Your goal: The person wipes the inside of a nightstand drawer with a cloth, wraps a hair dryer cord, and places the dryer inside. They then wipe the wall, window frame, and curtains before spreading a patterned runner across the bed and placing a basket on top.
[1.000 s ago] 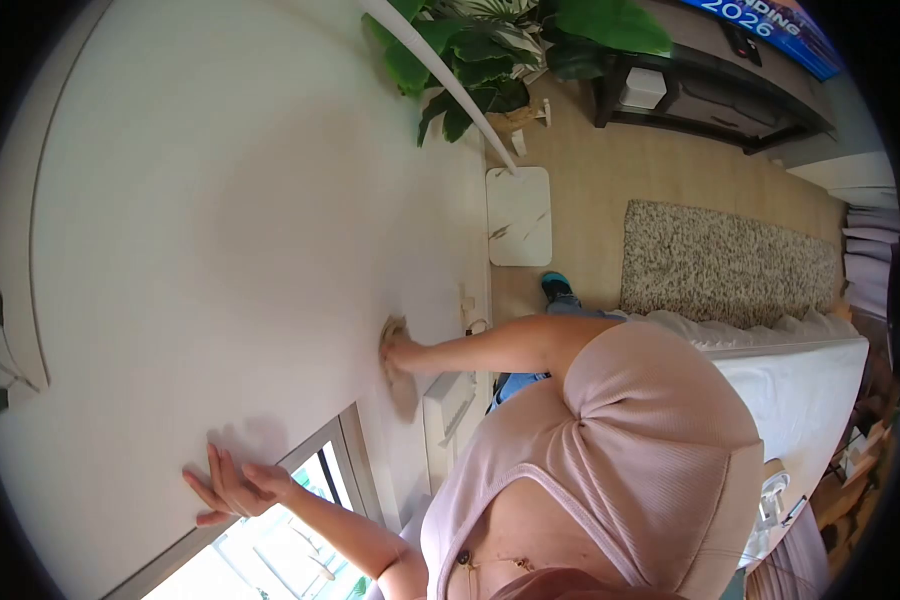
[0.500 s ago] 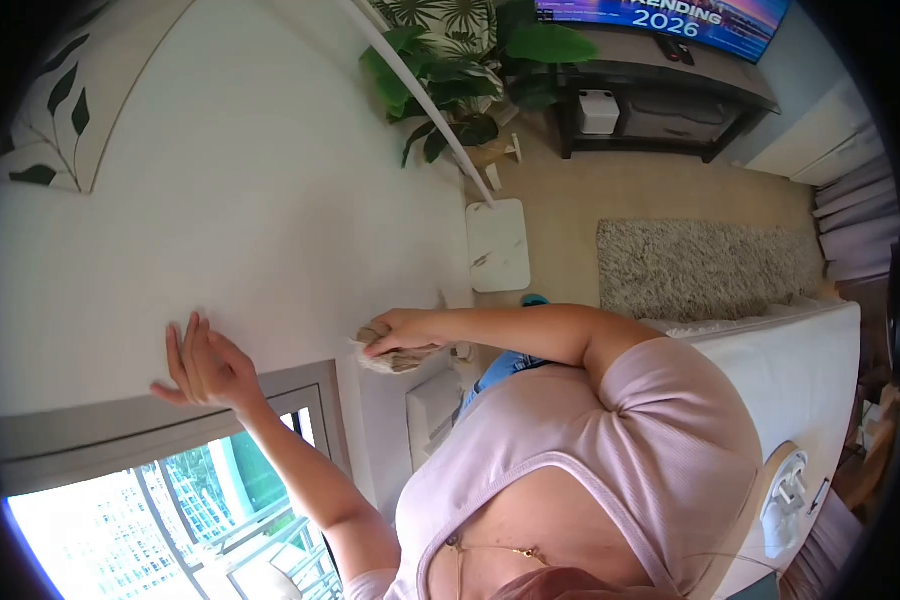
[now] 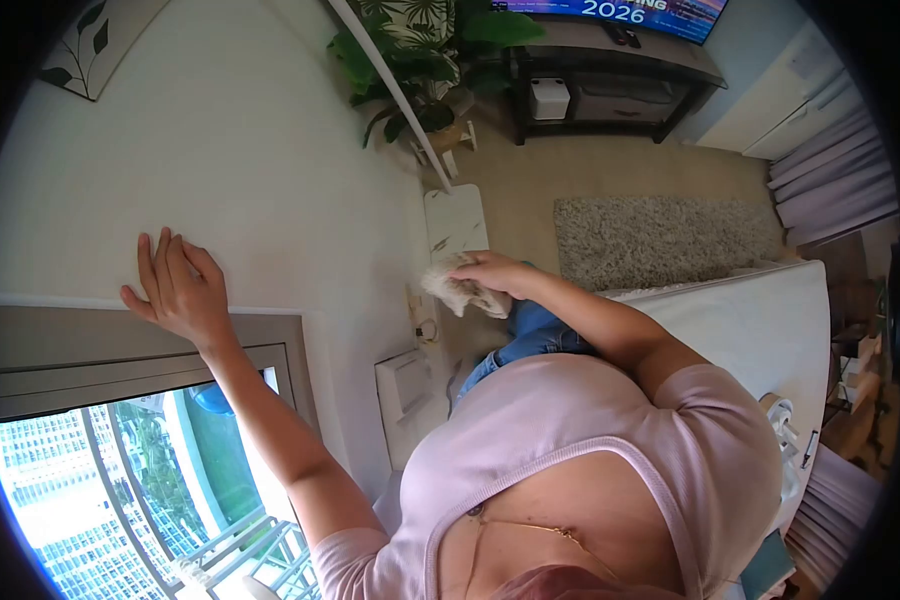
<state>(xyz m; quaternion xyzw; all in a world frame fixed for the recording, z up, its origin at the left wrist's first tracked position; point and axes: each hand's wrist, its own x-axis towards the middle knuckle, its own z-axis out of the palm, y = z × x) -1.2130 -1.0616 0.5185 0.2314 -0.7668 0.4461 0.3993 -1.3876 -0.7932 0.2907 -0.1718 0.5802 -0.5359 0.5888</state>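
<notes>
One risk: left hand [image 3: 175, 285], fingers spread flat on the wall [image 3: 270, 150], may slip under the lean while right hand [image 3: 495, 272] clutches the cloth [image 3: 455, 292].

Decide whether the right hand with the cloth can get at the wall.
Probably yes: the right hand grips the cloth just off the wall, nothing between them, and the left hand lies flat on the wall well to one side.

I'm in a home living room: a television [image 3: 610, 12] on a dark stand [image 3: 610, 85] at the top, a shaggy rug [image 3: 660, 238] mid-right, a potted plant [image 3: 410, 50] beside them.
</notes>
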